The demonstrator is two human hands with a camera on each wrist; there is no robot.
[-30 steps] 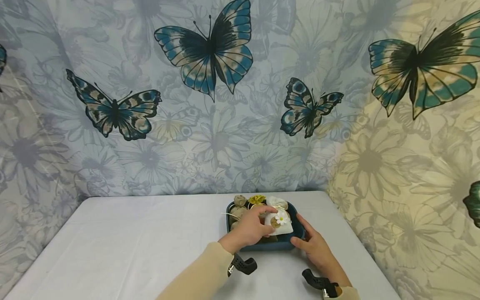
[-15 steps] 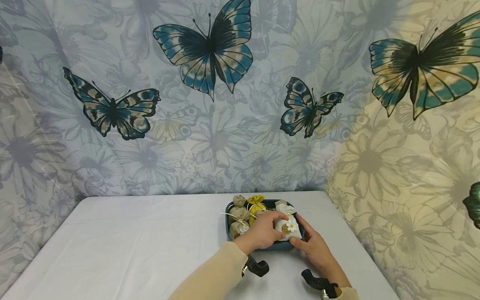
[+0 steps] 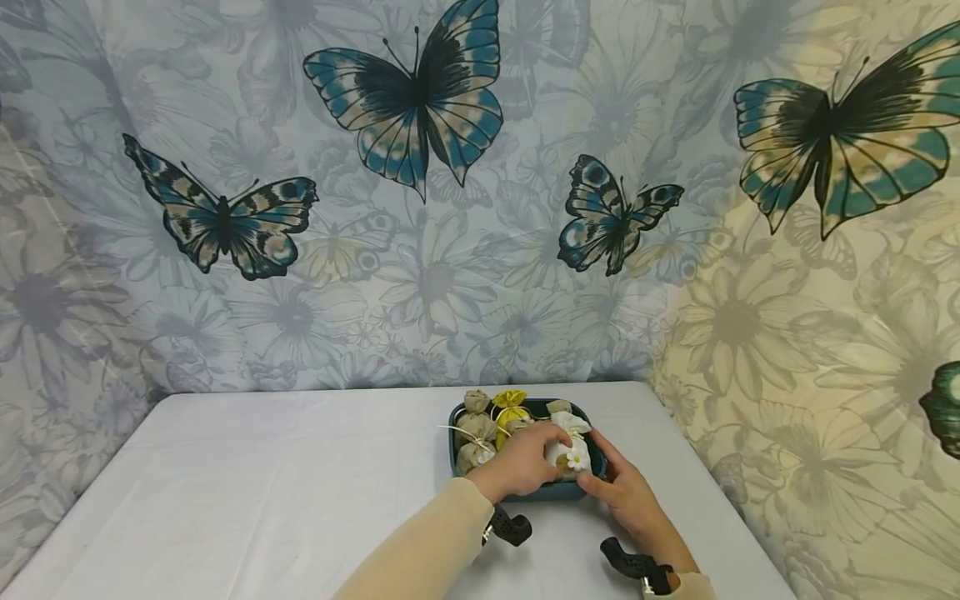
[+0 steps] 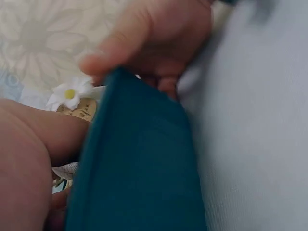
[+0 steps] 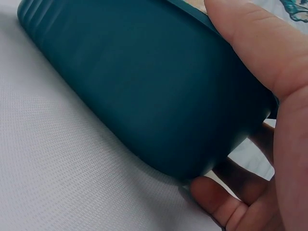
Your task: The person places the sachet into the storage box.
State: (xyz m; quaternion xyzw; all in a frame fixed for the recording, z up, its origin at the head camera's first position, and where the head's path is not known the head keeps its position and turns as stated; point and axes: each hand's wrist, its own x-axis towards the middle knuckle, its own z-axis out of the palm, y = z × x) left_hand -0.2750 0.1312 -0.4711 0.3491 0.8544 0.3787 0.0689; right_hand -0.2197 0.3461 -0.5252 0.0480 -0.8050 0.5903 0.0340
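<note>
A dark teal plastic bin (image 3: 551,492) holds several tied cloth pouches. In its right side is a white pouch (image 3: 572,425) with a white flower (image 4: 70,94) and a round tan tag. My left hand (image 3: 521,458) reaches over the front rim and grips this pouch from its left; the pouch's lower part is partly hidden. My right hand (image 3: 630,496) holds the bin's right front corner. In the right wrist view its thumb lies at the rim, with the other fingers around the bin's end wall (image 5: 192,96).
Left in the bin are greyish-beige pouches (image 3: 477,427) with a cord sticking out, and a yellow pouch (image 3: 512,417). Another beige pouch top (image 3: 558,407) shows behind the white one. The bin stands on a white-covered table (image 3: 300,483) before a butterfly-patterned cloth (image 3: 435,275).
My left hand has moved right with the white pouch, bringing it down into the bin's right side. The pouches on the left came into fuller view. My right hand has stayed at the corner.
</note>
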